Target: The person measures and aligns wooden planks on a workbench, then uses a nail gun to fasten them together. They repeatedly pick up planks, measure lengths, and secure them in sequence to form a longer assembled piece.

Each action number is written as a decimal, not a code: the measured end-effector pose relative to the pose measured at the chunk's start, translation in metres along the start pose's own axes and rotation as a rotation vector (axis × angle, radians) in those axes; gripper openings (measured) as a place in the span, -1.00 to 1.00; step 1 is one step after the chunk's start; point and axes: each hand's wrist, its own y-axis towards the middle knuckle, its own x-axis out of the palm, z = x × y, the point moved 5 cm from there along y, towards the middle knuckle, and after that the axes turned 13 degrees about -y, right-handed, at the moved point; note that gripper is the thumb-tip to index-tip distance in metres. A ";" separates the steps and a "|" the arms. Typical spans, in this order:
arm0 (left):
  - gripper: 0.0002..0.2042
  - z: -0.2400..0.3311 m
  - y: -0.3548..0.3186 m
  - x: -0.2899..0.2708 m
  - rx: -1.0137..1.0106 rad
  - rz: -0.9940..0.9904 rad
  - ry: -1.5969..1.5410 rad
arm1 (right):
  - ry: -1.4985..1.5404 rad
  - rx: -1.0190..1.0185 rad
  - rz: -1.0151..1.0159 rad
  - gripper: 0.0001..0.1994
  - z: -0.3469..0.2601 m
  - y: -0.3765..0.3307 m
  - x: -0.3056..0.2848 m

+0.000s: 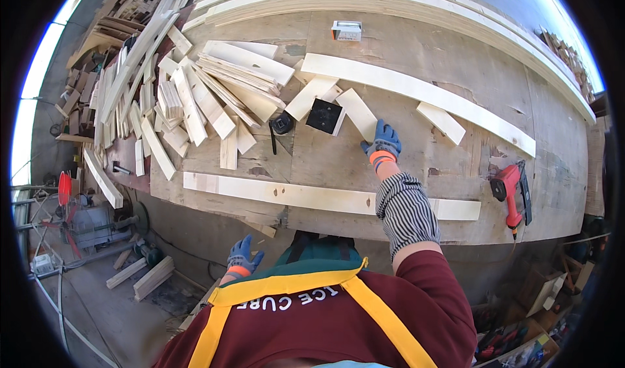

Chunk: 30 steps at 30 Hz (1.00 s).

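My right hand [384, 143], in a blue-grey glove with an orange cuff, is at the near end of a short pale wooden board [355, 112]. Its thumb and fingers straddle that end. Left of the board lies a black square plate [325, 116] on a piece of wood. Below the table edge, my left hand [243, 256] hangs with fingers apart and nothing in it. A long wooden strip [293, 194] lies along the near edge, passing under my right forearm. Farther back, another long strip [423, 93] slants across, with a short board [441, 122] against it.
A tape measure [282, 124] sits beside a loose heap of boards [215, 88] at left. On the right lies a red nail gun [513, 195]. A small white box [347, 30] stands farther back, before stacked long planks [390, 0]. A machine [91, 225] occupies the floor at left.
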 end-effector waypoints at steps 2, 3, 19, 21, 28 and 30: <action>-0.24 -0.007 0.001 0.005 -0.003 -0.017 -0.005 | -0.026 0.052 -0.022 -0.11 0.005 0.002 0.000; -0.25 -0.008 0.002 0.009 -0.002 -0.038 0.001 | -0.036 0.049 -0.028 -0.11 0.009 0.003 -0.001; -0.32 -0.026 0.027 -0.010 -0.003 -0.025 -0.184 | -0.070 -0.088 0.358 -0.23 0.010 -0.049 -0.014; -0.32 -0.049 0.025 0.010 -0.027 -0.017 -0.244 | 0.005 -0.247 0.427 -0.31 -0.068 -0.068 -0.024; -0.28 -0.087 0.041 0.010 0.012 -0.028 -0.449 | 0.278 -0.588 0.135 -0.33 -0.317 -0.036 -0.033; -0.30 -0.111 0.040 -0.009 -0.025 0.022 -0.479 | 0.079 -0.530 0.184 -0.32 -0.372 -0.014 -0.031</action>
